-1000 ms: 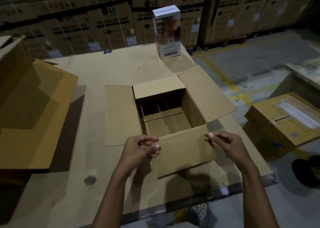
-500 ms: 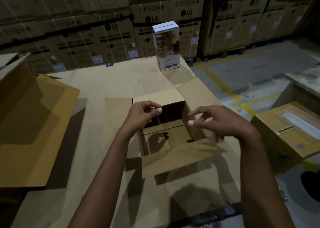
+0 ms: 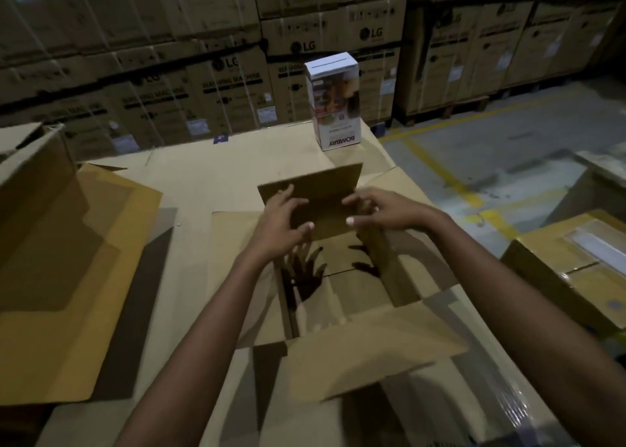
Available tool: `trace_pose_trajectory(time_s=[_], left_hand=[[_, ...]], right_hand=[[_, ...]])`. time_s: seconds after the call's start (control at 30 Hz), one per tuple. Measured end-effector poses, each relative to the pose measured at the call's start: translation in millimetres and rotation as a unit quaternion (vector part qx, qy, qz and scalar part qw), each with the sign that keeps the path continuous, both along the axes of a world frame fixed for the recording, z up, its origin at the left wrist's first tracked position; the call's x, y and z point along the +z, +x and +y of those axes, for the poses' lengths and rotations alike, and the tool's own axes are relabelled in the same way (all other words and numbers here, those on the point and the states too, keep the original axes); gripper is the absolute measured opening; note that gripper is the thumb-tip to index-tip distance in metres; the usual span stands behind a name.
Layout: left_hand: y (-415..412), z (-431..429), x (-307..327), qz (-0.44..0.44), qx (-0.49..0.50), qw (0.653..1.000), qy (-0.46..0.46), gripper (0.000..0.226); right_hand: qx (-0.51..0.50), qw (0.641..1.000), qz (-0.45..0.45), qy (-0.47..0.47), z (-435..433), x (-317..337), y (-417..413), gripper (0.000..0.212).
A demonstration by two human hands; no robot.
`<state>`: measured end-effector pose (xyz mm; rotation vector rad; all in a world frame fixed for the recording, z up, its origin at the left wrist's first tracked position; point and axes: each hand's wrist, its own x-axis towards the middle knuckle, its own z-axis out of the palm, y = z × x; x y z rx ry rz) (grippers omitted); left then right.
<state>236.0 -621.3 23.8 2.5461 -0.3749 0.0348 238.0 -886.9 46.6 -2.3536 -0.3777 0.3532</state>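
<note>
Two hands met on the far flap [image 3: 318, 184] of the carton [image 3: 352, 290], which sat open near the front of the table [image 3: 216, 175]. The left hand [image 3: 283, 219] lay spread against the flap, fingers straight, gripping nothing. The right hand [image 3: 382, 211] touched the flap's other end with bent fingers; whether it pinched the edge could not be told. The flap stood tilted up, folded neither in nor out. The right flap [image 3: 382, 256] also stood up, just beside the right hand, while the left flap [image 3: 233, 243] and near flap [image 3: 366, 348] lay spread outward.

The carton looked empty and so probably light; an uneven push might have slid or twisted it instead of bending the flap. Pressed inward, the far flap could have caught on the right flap and creased. Closing it would also have shut out the white box [image 3: 335, 100], standing well apart behind.
</note>
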Motion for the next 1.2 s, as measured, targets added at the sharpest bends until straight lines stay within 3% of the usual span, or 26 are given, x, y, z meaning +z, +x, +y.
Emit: trace_pose_trajectory(time_s=[0.13,0.33,0.43,0.57,0.63,0.77,0.83,0.97,1.07,1.13,1.2], left_hand=[[37,8,4,-0.011,0.024,1.000,0.011,0.060],[74,22,-41,0.018,0.060,0.998,0.017,0.065],[70,27,-72,0.012,0.060,0.997,0.043,0.073],[69,33,-80,0.012,0.091,0.995,-0.034,0.071],[54,30,-70,-0.008,0.130,0.988,-0.083,0.064],[-58,22,-26,-0.086,0.229,0.933,-0.264,0.043],[-134,26,-14,-0.078,0.273,0.903,-0.322,0.029],[-238,33,-26,0.016,0.382,0.800,-0.464,0.010],[-263,32,-46,0.136,0.435,0.736,-0.501,0.037],[-257,30,-52,0.204,0.418,0.724,-0.509,0.048],[-245,26,-56,0.265,0.375,0.716,-0.525,0.052]], right_hand=[[-0.024,0.996,-0.075,-0.028,7,-4,56,0.066],[-0.066,0.974,-0.102,-0.192,23,-69,92,0.075],[-0.072,0.967,-0.106,-0.221,26,-93,89,0.081],[-0.074,0.963,-0.120,-0.230,27,-89,86,0.079],[-0.088,0.971,-0.120,-0.186,30,-78,76,0.076],[-0.108,0.980,-0.170,0.001,18,-48,10,0.057],[-0.134,0.972,-0.155,0.118,2,-27,-53,0.044],[-0.323,0.894,-0.098,0.293,-19,-23,-172,0.025],[-0.478,0.837,-0.032,0.263,-15,-51,-214,0.044],[-0.507,0.838,0.062,0.189,-11,-63,-213,0.050],[-0.487,0.837,0.175,0.179,-8,-63,-202,0.044]])
